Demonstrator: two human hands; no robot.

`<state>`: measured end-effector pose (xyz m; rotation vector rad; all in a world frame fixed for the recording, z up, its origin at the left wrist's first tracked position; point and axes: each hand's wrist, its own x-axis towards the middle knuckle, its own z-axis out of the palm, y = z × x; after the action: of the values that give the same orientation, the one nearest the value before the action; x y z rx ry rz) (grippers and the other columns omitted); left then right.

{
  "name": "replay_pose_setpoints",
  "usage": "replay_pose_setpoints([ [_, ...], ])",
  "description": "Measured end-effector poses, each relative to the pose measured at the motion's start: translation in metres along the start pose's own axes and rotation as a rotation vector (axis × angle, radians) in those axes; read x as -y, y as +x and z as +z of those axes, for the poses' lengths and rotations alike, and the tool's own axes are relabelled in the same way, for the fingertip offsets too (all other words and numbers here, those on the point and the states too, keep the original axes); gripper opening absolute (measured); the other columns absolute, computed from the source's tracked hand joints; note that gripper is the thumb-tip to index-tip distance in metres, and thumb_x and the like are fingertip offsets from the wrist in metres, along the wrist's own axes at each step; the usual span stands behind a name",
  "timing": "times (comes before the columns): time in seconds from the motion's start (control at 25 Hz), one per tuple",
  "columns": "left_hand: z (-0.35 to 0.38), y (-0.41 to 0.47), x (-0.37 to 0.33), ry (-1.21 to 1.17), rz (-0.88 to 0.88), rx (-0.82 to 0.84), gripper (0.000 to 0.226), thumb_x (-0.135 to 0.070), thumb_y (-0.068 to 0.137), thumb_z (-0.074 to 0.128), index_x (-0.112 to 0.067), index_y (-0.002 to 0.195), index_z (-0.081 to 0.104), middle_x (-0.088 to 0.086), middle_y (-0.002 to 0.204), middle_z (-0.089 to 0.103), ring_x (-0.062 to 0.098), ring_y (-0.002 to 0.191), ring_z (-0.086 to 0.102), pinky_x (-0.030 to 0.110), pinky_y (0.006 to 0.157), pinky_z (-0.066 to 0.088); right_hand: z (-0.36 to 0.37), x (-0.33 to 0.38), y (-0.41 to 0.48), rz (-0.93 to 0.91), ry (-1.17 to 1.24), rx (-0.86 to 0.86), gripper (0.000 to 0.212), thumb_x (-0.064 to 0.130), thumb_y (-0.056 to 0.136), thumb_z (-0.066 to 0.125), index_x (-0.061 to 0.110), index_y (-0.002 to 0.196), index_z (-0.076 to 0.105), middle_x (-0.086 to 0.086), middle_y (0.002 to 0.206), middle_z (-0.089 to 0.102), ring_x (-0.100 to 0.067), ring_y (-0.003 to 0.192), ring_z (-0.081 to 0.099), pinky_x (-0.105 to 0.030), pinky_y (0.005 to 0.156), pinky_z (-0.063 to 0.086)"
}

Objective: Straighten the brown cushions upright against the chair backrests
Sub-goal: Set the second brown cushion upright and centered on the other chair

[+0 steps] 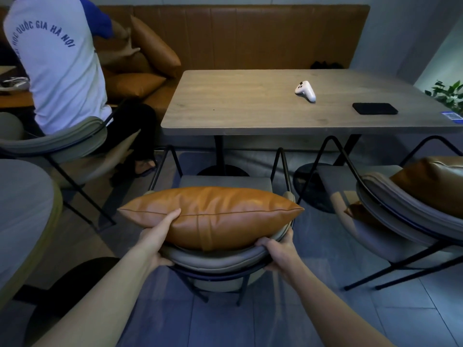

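My left hand point(160, 236) grasps the brown cushion point(210, 216) resting atop the chair backrest point(215, 261); my right hand point(278, 254) clenches that backrest's rim.

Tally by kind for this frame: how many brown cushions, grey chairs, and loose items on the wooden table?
Brown cushions: 5 (held one, one on the right chair, three on the bench)
Grey chairs: 3 ()
Table items: 3 (white controller, black case, blue card)
Total: 11
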<state>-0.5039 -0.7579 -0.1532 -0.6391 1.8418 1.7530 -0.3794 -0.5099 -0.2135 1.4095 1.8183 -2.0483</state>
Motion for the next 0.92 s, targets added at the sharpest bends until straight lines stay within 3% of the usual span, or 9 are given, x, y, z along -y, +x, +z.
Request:
replay_pose_setpoints([
  [0.16,-0.004,0.017,-0.015,-0.008,-0.001,0.049,0.108,-0.05,0.075,0.084,-0.016,0.159,0.026,0.013,0.162,0.036,0.043,0.144,0.038,0.073,0.105,0.039,0.013,0.014,0.014,0.001,-0.01,-0.01,0.097,0.014,0.078,0.08,0.036,0.15,0.019,-0.006,0.123,0.055,-0.04,0.113,0.059,-0.064,0.082,0.06],
  [0.32,-0.007,0.034,-0.03,0.013,-0.005,0.108,0.11,-0.054,0.074,0.085,-0.018,0.16,0.025,0.011,0.162,0.037,0.042,0.143,0.039,0.072,0.103,0.04,0.027,0.028,0.022,0.025,-0.033,-0.05,0.088,0.01,0.082,0.077,0.032,0.148,0.024,-0.01,0.126,0.054,-0.041,0.112,0.059,-0.056,0.075,0.061],
  [0.52,-0.011,0.055,-0.047,0.043,-0.027,0.139,0.121,-0.061,0.069,0.084,-0.02,0.162,0.019,0.011,0.163,0.034,0.041,0.143,0.04,0.072,0.103,0.04,0.041,0.047,0.029,0.01,-0.03,-0.062,0.08,0.005,0.089,0.069,0.03,0.148,0.022,-0.011,0.116,0.054,-0.032,0.088,0.061,-0.033,0.039,0.055],
  [0.6,-0.012,0.059,-0.049,0.05,-0.038,0.153,0.12,-0.062,0.069,0.084,-0.02,0.162,0.019,0.012,0.163,0.035,0.042,0.142,0.041,0.072,0.104,0.04,0.047,0.046,0.029,-0.004,-0.019,-0.088,0.085,0.008,0.09,0.069,0.034,0.152,0.016,-0.014,0.128,0.053,-0.034,0.095,0.061,-0.038,0.048,0.061],
  [0.72,-0.018,0.06,-0.048,0.057,-0.065,0.147,0.131,-0.064,0.059,0.088,-0.023,0.161,0.018,0.013,0.161,0.037,0.042,0.139,0.044,0.072,0.102,0.042,0.067,0.035,0.016,-0.006,-0.076,-0.172,0.105,0.025,0.086,0.076,0.035,0.158,-0.001,-0.015,0.143,0.05,-0.039,0.112,0.06,-0.059,0.086,0.059],
  [0.8,-0.023,0.062,-0.049,0.05,-0.066,0.14,0.133,-0.064,0.055,0.09,-0.025,0.161,0.019,0.013,0.16,0.038,0.043,0.138,0.044,0.071,0.102,0.041,0.08,0.03,0.008,0.055,-0.089,-0.148,0.113,0.03,0.083,0.079,0.034,0.157,-0.007,-0.017,0.139,0.053,-0.042,0.108,0.065,-0.058,0.082,0.061],
  [0.92,-0.024,0.068,-0.051,0.051,-0.046,0.123,0.132,-0.062,0.055,0.091,-0.024,0.161,0.02,0.012,0.159,0.04,0.042,0.138,0.045,0.07,0.102,0.042,0.084,0.033,0.011,0.118,-0.069,-0.124,0.103,0.029,0.085,0.077,0.033,0.152,0.0,-0.018,0.127,0.053,-0.045,0.1,0.066,-0.06,0.066,0.063],
])
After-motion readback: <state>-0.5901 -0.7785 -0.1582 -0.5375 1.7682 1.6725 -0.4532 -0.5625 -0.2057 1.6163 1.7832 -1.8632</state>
